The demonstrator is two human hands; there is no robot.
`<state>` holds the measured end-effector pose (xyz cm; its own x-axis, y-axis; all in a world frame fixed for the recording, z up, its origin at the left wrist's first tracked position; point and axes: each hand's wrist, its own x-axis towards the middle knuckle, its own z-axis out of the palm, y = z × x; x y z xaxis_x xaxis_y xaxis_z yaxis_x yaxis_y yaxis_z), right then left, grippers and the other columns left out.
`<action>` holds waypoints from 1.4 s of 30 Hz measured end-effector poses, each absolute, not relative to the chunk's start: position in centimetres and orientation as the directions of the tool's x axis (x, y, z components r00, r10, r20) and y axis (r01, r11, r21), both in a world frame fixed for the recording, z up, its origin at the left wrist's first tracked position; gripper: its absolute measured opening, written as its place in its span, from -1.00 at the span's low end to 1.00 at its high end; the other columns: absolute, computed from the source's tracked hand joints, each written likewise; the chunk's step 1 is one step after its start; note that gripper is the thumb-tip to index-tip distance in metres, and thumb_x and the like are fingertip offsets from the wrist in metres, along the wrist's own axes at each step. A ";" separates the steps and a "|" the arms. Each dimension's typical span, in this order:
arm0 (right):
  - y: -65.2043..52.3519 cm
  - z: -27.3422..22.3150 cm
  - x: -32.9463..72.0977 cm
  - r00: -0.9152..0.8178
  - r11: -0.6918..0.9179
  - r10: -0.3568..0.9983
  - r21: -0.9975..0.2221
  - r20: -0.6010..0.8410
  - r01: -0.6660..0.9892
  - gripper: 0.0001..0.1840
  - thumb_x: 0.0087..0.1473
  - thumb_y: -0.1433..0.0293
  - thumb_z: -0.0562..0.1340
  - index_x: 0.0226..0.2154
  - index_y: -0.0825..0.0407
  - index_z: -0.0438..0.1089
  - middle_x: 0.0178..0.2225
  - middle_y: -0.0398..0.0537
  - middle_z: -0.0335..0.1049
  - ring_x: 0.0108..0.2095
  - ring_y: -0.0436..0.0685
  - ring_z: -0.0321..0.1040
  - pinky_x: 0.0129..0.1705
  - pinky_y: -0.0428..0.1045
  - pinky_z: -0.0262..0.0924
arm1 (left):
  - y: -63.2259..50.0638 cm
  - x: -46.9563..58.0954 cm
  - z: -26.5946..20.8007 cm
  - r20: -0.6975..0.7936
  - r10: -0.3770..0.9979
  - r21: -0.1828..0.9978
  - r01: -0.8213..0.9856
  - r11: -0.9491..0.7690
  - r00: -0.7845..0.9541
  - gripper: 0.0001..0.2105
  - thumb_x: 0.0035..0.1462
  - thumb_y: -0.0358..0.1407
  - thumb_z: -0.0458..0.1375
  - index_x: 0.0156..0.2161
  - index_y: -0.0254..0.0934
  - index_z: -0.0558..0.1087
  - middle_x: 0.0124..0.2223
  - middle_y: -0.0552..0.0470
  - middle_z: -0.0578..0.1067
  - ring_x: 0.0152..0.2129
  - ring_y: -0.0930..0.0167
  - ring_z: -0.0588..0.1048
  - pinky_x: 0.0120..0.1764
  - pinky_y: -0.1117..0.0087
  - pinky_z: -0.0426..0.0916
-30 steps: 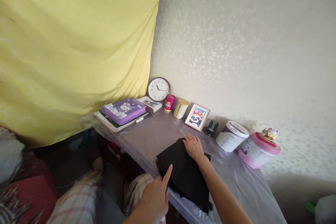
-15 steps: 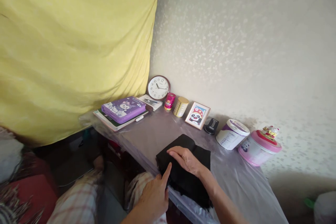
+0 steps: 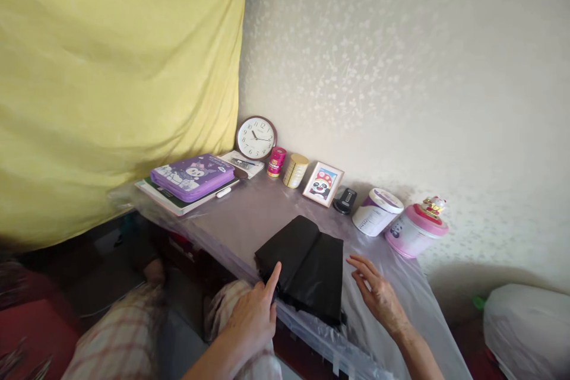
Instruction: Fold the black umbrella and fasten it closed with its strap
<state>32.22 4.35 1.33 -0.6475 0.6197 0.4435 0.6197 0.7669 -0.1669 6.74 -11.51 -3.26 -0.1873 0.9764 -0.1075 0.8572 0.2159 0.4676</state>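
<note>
A black folded sheet that looks like a plastic bag (image 3: 307, 267) lies flat near the table's front edge, with a crease down its middle. At its front left edge is my left hand (image 3: 256, 314), index finger stretched over the black surface and the other fingers curled at the edge. The tips of those curled fingers are hidden. To the right of the bag, my right hand (image 3: 378, 297) is apart from it, fingers spread and holding nothing, over the plastic-covered table (image 3: 222, 231).
At the back left, a purple zip case (image 3: 193, 177) lies on books beside a round clock (image 3: 257, 138). Along the wall stand a pink can (image 3: 276, 162), a yellow tin (image 3: 295, 170), a framed panda picture (image 3: 323, 184), a black device (image 3: 345, 200), a white tub (image 3: 377, 212) and a pink-lidded tub (image 3: 414, 231).
My right hand has moved off the black bag to the right, and its fingers have spread. My left hand stays at the bag's left edge. The view has shifted slightly.
</note>
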 end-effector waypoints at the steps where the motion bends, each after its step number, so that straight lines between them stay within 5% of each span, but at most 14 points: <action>1: 3.8 1.0 32.1 -0.662 0.776 0.612 -0.164 0.434 0.609 -0.64 0.18 0.37 -0.03 0.00 -0.10 0.25 0.03 0.01 0.25 -0.13 0.08 0.38 -0.16 -0.04 0.34 | -11.5 6.7 -3.3 -0.105 0.977 0.463 0.860 0.215 -0.188 -0.34 0.13 -0.35 -0.07 0.26 -0.06 -0.29 -0.21 -0.02 0.43 -0.30 0.33 0.42 -0.30 0.36 0.16; 8: 1.6 0.5 30.5 -0.738 0.843 0.528 -0.151 0.420 0.516 -0.62 0.17 0.45 -0.05 -0.01 -0.09 0.26 0.16 0.03 0.07 -0.15 0.02 0.38 -0.18 -0.10 0.34 | -11.4 6.7 -3.3 -0.100 0.978 0.450 0.868 0.211 -0.186 -0.34 0.13 -0.36 -0.06 0.26 -0.08 -0.29 -0.20 -0.01 0.44 -0.30 0.34 0.42 -0.30 0.37 0.16; 14: 1.9 1.2 29.5 -0.738 0.859 0.503 -0.173 0.450 0.481 -0.72 0.17 0.45 -0.03 -0.24 -0.04 0.37 0.10 0.02 0.18 -0.18 0.02 0.40 -0.21 -0.11 0.34 | -11.5 6.7 -3.2 -0.090 0.977 0.446 0.869 0.214 -0.195 -0.33 0.12 -0.37 -0.05 0.26 -0.05 -0.27 -0.22 0.00 0.44 -0.30 0.32 0.43 -0.31 0.35 0.16; 28: 4.6 2.4 19.4 -0.609 0.885 0.465 -0.308 0.642 0.350 -0.80 0.18 0.42 -0.02 -0.23 -0.02 0.28 -0.05 0.02 0.30 -0.08 0.05 0.32 -0.05 0.00 0.25 | -11.4 6.9 -3.3 -0.082 0.977 0.456 0.864 0.212 -0.197 -0.33 0.10 -0.37 -0.06 0.27 -0.11 -0.25 -0.18 -0.05 0.45 -0.28 0.30 0.43 -0.27 0.34 0.18; 42: 5.3 -1.9 12.9 -0.634 0.802 0.567 -0.178 0.525 0.569 -0.76 0.18 0.42 -0.03 -0.23 -0.03 0.32 0.01 -0.05 0.25 -0.19 0.02 0.38 -0.20 -0.09 0.30 | -11.6 6.9 -2.9 -0.077 0.981 0.432 0.881 0.194 -0.178 -0.37 0.11 -0.36 -0.08 0.27 -0.20 -0.18 -0.14 -0.13 0.44 -0.28 0.28 0.45 -0.28 0.33 0.22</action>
<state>12.94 5.32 -1.90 -0.6344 0.5670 0.5254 0.5695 0.8024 -0.1784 6.91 -11.57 -2.92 -0.1781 0.9810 -0.0773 0.8809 0.1939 0.4318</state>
